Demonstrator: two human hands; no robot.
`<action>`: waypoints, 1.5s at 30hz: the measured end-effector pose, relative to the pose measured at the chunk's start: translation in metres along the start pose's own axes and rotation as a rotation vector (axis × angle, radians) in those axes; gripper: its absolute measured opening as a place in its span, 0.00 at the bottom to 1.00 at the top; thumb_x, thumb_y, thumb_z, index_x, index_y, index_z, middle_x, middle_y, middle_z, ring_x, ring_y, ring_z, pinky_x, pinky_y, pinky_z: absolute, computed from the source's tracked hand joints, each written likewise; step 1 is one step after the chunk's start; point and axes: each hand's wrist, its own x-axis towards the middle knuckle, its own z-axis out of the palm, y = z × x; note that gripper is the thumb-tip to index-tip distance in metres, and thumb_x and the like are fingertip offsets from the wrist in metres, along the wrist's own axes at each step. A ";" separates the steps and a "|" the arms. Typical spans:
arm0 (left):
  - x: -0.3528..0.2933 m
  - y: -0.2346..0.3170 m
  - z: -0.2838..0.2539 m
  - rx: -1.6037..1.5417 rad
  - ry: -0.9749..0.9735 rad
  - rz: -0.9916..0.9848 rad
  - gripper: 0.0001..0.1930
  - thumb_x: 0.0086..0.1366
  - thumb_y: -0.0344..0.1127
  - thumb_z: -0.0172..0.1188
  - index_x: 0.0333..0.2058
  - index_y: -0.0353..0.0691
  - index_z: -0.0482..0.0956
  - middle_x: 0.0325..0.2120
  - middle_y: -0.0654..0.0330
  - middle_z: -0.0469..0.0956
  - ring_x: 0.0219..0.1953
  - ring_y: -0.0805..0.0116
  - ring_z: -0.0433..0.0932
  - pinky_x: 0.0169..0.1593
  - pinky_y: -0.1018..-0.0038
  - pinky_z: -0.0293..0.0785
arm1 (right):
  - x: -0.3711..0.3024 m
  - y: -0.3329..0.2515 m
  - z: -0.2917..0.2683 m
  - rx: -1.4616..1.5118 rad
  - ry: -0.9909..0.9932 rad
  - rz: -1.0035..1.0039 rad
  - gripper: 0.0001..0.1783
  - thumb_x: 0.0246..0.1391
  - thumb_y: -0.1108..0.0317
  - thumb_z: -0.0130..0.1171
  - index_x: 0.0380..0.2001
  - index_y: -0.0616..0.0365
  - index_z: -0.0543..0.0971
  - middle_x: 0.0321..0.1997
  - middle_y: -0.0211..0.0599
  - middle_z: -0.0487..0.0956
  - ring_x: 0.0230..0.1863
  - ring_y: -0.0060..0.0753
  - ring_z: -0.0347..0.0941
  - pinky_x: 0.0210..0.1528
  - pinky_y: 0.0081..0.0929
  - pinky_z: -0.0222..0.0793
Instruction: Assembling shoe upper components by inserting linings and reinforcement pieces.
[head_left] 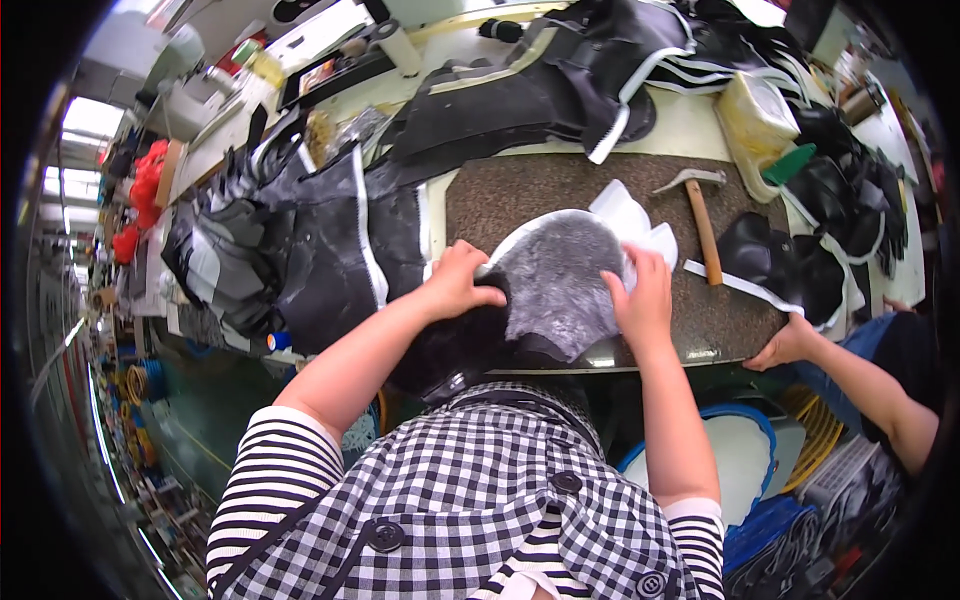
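A black leather boot upper piece with grey fleecy lining (pixel 565 270) lies at the front edge of the brown work board (pixel 475 190). A pale band runs along its curved top. My left hand (pixel 462 283) grips its left edge, thumb over the dark leather. On the other side, my right hand (pixel 642 295) holds the lining's right edge, thumb on the fleece and fingers by the white flaps (pixel 625 212). What the fingertips touch underneath is hidden.
A wooden-handled hammer (pixel 704 228) lies right of the piece. Stacked black leather pieces (pixel 300 240) fill the left, with more (pixel 500 110) behind. A yellowish container (pixel 757 125) stands back right. Another person's hand (pixel 785 343) touches a black piece (pixel 770 255) at the right.
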 end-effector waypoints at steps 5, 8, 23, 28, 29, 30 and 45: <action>-0.035 0.044 -0.007 -0.617 -0.002 -0.012 0.15 0.57 0.20 0.59 0.44 0.35 0.70 0.39 0.49 0.77 0.46 0.52 0.77 0.47 0.66 0.74 | 0.057 0.006 0.013 0.234 -0.240 -0.020 0.37 0.32 0.67 0.77 0.51 0.58 0.74 0.45 0.38 0.75 0.47 0.38 0.71 0.52 0.34 0.67; -0.047 0.050 -0.014 -0.505 0.042 -0.046 0.14 0.58 0.23 0.60 0.44 0.37 0.73 0.38 0.51 0.79 0.45 0.53 0.79 0.47 0.66 0.74 | 0.055 0.004 -0.005 0.429 -0.606 0.229 0.33 0.29 0.68 0.79 0.45 0.53 0.79 0.40 0.29 0.73 0.42 0.26 0.71 0.46 0.25 0.69; -0.057 0.102 -0.151 0.187 0.517 0.440 0.13 0.48 0.18 0.54 0.33 0.39 0.78 0.29 0.57 0.77 0.31 0.54 0.75 0.34 0.65 0.70 | 0.009 0.034 0.011 -0.326 -0.335 -0.036 0.41 0.46 0.53 0.66 0.64 0.49 0.66 0.74 0.44 0.50 0.75 0.47 0.40 0.71 0.51 0.34; -0.048 0.124 -0.191 -0.226 0.291 0.410 0.14 0.54 0.15 0.55 0.38 0.35 0.76 0.33 0.50 0.76 0.38 0.50 0.77 0.45 0.70 0.73 | 0.040 -0.050 -0.049 1.485 -0.281 0.240 0.41 0.53 0.49 0.63 0.63 0.61 0.63 0.67 0.39 0.63 0.68 0.33 0.57 0.68 0.32 0.52; -0.044 0.126 -0.189 -0.248 0.291 0.436 0.11 0.56 0.19 0.57 0.38 0.35 0.76 0.32 0.50 0.76 0.36 0.51 0.77 0.43 0.70 0.73 | 0.044 -0.061 -0.067 1.578 -0.407 0.150 0.41 0.55 0.48 0.61 0.63 0.64 0.62 0.64 0.37 0.67 0.65 0.31 0.62 0.66 0.30 0.56; -0.037 0.124 -0.183 -0.261 0.299 0.428 0.10 0.57 0.21 0.58 0.39 0.36 0.77 0.31 0.50 0.76 0.36 0.52 0.77 0.42 0.70 0.73 | 0.046 -0.058 -0.063 1.476 -0.328 0.200 0.32 0.58 0.56 0.60 0.60 0.64 0.66 0.56 0.35 0.74 0.58 0.31 0.70 0.60 0.28 0.62; 0.041 0.052 0.029 0.118 0.046 0.212 0.29 0.51 0.41 0.70 0.51 0.41 0.72 0.47 0.49 0.70 0.54 0.48 0.68 0.55 0.57 0.67 | -0.074 -0.013 -0.009 0.729 0.045 0.712 0.25 0.51 0.58 0.68 0.48 0.62 0.76 0.43 0.36 0.80 0.42 0.27 0.76 0.48 0.28 0.72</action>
